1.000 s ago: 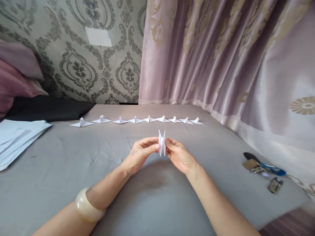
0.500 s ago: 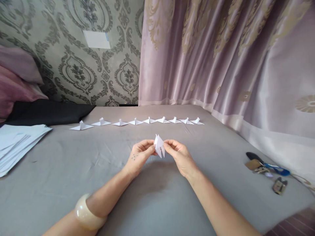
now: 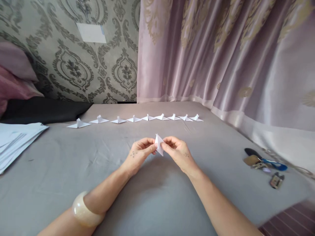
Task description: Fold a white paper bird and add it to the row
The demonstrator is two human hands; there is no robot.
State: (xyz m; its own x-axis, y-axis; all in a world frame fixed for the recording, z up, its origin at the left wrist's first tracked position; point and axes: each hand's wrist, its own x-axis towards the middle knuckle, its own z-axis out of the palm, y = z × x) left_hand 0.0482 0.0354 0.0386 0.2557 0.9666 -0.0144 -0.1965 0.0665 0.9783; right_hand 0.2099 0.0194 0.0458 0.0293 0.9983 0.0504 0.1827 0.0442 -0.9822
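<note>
A small folded white paper piece (image 3: 158, 144) is pinched between both hands above the grey sheet (image 3: 152, 196). My left hand (image 3: 139, 154) grips its left side with closed fingertips. My right hand (image 3: 177, 152) grips the right side the same way. Further back, a row of several finished white paper figures (image 3: 134, 119) stands in a line across the sheet. A cream bangle (image 3: 83, 209) sits on my left forearm.
A stack of white paper sheets (image 3: 14, 141) lies at the left edge. Keys, a blue-handled tool and a small dark object (image 3: 265, 165) lie at the right. Black cloth (image 3: 44, 109) and pink pillows are at back left; a pink curtain (image 3: 221, 59) hangs behind.
The paper piece has tilted from upright with two points showing to a flatter, single-pointed shape, and both hands have closed in slightly around it and moved a little forward.
</note>
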